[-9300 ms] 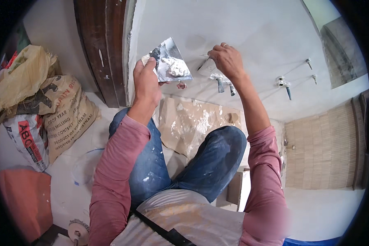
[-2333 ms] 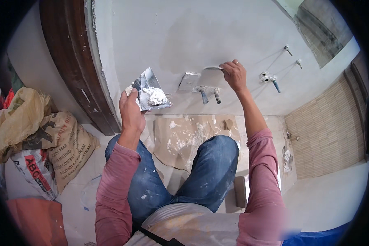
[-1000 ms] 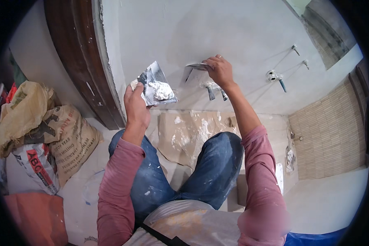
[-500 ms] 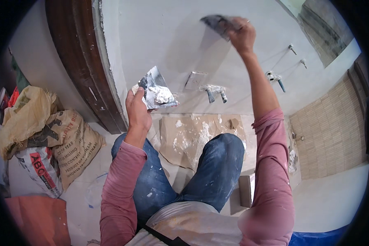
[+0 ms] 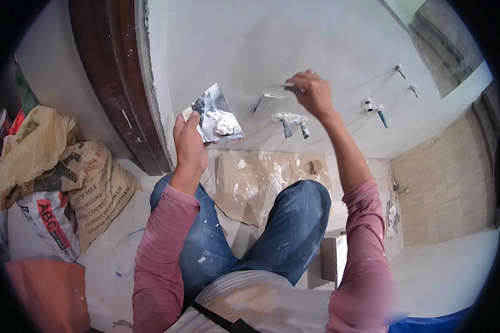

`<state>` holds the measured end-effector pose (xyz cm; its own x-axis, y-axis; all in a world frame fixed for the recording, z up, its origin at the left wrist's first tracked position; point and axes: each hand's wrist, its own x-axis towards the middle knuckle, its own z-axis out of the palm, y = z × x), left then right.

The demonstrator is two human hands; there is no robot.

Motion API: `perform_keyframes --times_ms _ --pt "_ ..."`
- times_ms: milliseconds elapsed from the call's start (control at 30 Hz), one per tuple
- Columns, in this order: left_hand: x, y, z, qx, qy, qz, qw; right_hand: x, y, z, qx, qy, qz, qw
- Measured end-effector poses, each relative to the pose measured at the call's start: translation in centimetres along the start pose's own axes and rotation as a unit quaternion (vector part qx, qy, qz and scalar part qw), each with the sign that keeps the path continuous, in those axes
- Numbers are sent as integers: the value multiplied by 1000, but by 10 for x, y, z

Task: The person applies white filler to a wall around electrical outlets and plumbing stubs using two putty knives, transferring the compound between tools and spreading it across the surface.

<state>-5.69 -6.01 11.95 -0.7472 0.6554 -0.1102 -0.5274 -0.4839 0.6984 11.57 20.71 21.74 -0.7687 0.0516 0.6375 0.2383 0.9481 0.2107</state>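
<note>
My left hand point(image 5: 189, 145) grips a flat metal putty plate point(image 5: 214, 101) by its edge, thumb on top. A lump of white putty point(image 5: 223, 123) lies on the plate, and more is smeared near my thumb. My right hand point(image 5: 314, 95) is closed around a putty knife point(image 5: 290, 86), seen nearly edge-on at the pale wall point(image 5: 222, 53). Whether its blade touches the wall I cannot tell. Just below the knife, a square cover point(image 5: 269, 103) is set in the wall, beside a pair of pipe stubs point(image 5: 287, 127).
A dark wooden door frame point(image 5: 110, 72) stands at left, with stacked sacks point(image 5: 103, 194) beside it. Putty-spattered cardboard point(image 5: 244, 188) covers floor between my knees and the wall. More pipe fittings point(image 5: 382, 117) stick out at right. A box point(image 5: 329, 258) sits by my right leg.
My right hand has come down the wall with the putty knife, toward the square cover, and the blade has turned edge-on. My left hand holds the plate almost in the same place.
</note>
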Motion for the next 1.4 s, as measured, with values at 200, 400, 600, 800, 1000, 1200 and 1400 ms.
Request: perform_keyframes --times_ms 200,400,600,800,1000,1200,1400 --pt "0 0 -1 11 3 1 1000 -22 -4 43 -15 -39 44 998" --pt "-3 2 1 20 3 2 1000 -13 0 52 -47 40 17 998" --pt "2 -1 -2 2 -3 12 1000 27 14 19 -59 175 -3 983" --pt "0 0 -3 17 -12 9 1000 78 49 -29 -110 220 52 968" --pt "-2 2 -2 27 0 14 1000 106 61 -82 140 301 137 933" --pt "-2 3 -1 24 17 0 1000 46 -21 -17 -21 98 -26 995" --pt "4 -5 -4 13 9 1 1000 11 -49 62 -24 -60 -51 997"
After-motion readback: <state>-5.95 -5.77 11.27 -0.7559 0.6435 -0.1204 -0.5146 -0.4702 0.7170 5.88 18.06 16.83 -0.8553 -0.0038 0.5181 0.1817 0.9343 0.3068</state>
